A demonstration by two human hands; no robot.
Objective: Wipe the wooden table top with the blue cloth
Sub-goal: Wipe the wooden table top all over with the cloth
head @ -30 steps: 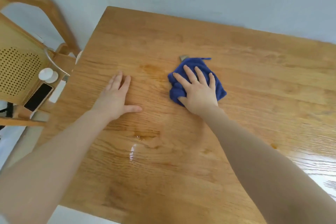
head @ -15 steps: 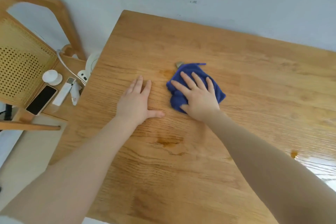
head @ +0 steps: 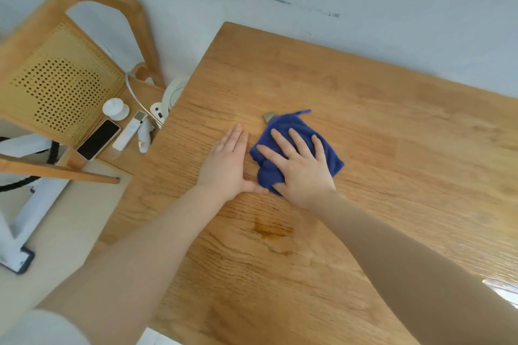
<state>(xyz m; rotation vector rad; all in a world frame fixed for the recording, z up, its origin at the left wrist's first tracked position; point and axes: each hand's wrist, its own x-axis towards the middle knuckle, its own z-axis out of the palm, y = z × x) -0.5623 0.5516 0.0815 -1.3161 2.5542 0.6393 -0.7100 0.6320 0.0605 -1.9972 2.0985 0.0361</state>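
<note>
right hand (head: pixel 301 173): fingers are lying spread and flat, pressing down on the blue cloth (head: pixel 297 151), not curling round it.
left hand (head: pixel 228 162): it is resting flat and holding nothing, bracing on the wooden table top (head: pixel 392 120) just beside the cloth, its thumb reaching the cloth's near edge.
cloth: it is sitting bunched under the right palm, soft and plush, a small grey tag poking out beyond the fingertips.
step: i judge she is wiping mid-stroke; even palm pressure and overlapping passes would serve best.
worth reaching: a dark amber patch (head: pixel 273 230) is showing nearer her than the grip.
table: warm, open-grained wood, glossy toward her right.
chair (head: pixel 64 78): off beyond the left hand, woven cane back, a dark phone (head: pixel 98 139) lying on the seat.
</note>
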